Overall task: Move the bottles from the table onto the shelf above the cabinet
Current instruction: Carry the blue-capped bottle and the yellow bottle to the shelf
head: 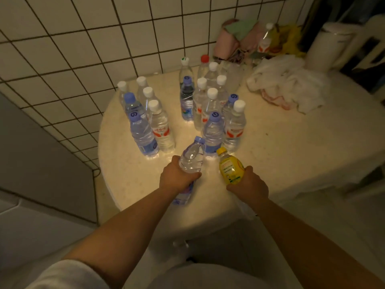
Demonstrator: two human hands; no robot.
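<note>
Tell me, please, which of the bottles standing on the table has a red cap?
The red-capped bottle at the back of the right-hand cluster, near the tiled wall. Every other standing bottle there wears a white or blue cap.

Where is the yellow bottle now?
In the head view, the right hand grips the yellow bottle above the table's near edge.

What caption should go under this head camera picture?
Left hand grips a clear blue-capped bottle, right hand a yellow bottle, above the bottle-crowded round table.
</note>
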